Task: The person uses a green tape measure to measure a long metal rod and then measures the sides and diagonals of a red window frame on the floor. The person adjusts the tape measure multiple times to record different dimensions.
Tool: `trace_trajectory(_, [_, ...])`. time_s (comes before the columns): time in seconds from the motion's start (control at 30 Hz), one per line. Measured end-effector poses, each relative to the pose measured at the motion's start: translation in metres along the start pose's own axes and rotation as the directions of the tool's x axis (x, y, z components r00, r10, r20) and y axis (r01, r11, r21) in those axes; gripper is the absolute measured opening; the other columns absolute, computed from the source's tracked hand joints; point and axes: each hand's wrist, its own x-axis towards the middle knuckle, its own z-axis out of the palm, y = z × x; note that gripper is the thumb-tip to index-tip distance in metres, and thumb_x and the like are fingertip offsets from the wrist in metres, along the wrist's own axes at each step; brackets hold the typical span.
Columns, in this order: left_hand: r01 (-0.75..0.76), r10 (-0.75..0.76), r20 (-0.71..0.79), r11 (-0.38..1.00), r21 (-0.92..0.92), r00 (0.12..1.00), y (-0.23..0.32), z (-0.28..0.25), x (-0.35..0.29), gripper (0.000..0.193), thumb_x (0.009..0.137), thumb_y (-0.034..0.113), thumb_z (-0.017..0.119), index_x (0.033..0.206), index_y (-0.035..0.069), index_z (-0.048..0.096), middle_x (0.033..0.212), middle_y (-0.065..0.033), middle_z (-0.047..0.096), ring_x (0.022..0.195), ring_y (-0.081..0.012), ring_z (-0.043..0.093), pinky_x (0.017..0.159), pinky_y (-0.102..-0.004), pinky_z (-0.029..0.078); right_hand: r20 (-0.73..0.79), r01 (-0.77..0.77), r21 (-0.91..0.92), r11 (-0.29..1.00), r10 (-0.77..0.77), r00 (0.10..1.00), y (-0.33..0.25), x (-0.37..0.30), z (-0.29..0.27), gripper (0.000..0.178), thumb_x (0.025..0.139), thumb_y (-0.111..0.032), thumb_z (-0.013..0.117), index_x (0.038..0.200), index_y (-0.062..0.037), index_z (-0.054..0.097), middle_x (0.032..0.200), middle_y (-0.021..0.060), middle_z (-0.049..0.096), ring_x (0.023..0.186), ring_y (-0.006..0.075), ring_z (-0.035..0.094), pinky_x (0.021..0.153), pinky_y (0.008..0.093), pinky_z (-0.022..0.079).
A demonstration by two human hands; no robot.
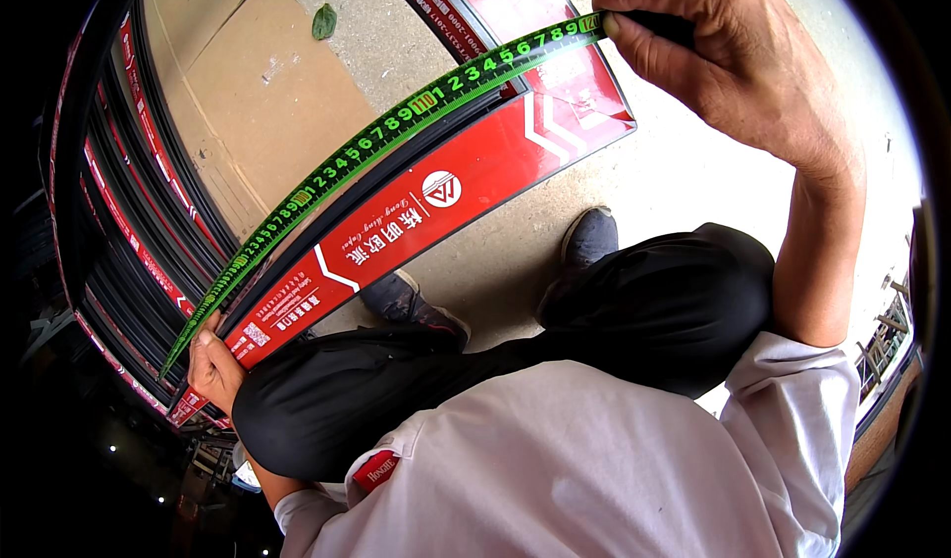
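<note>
A green-and-black tape measure blade (362, 144) stretches in a curve from lower left to upper right. At its upper right end my right hand (738, 63) pinches it between thumb and fingers; something dark shows inside the grip. Down at the left, my left hand (213, 368) is closed on the blade beside the end of a long profile, with its fingers partly hidden. Just beneath the blade lies a black profile covered with red-and-white printed film (436, 197), running the same way. The blade looks slightly apart from the film's surface.
Several more black profiles with red film strips (134, 177) lie side by side at the left. A brown cardboard sheet (263, 83) is on the concrete floor, with a green leaf (324, 21) near its edge. My dark shoes (592, 236) stand close to the red profile.
</note>
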Motion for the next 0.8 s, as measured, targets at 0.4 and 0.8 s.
trace_trajectory(0.4, [-0.018, 0.018, 0.015, 1.0, 0.011, 1.0, -0.001, 0.001, 0.002, 0.04, 0.11, 0.018, 0.048, 0.114, -0.011, 0.075, 0.108, -0.0199, 0.078, 0.097, -0.023, 0.071, 0.093, -0.0351, 0.053, 0.003, 0.007, 0.046, 0.999, -0.007, 1.0, 0.005, -0.001, 0.002, 0.008, 0.086, -0.004, 0.07, 0.082, 0.0027, 0.073, 0.067, 0.0141, 0.068, 0.066, 0.0278, 0.066, 0.07, 0.0412, 0.055])
trace_trajectory(0.8, [-0.009, 0.009, 0.0, 1.0, 0.006, 1.0, -0.002, -0.001, -0.002, 0.039, 0.11, 0.017, 0.048, 0.114, -0.011, 0.074, 0.108, -0.0208, 0.078, 0.097, -0.0227, 0.071, 0.094, -0.0349, 0.053, 0.009, 0.007, 0.038, 0.999, -0.007, 1.0, 0.002, 0.001, 0.001, 0.008, 0.086, -0.004, 0.07, 0.081, 0.0024, 0.073, 0.067, 0.0147, 0.069, 0.068, 0.0292, 0.067, 0.075, 0.0428, 0.056])
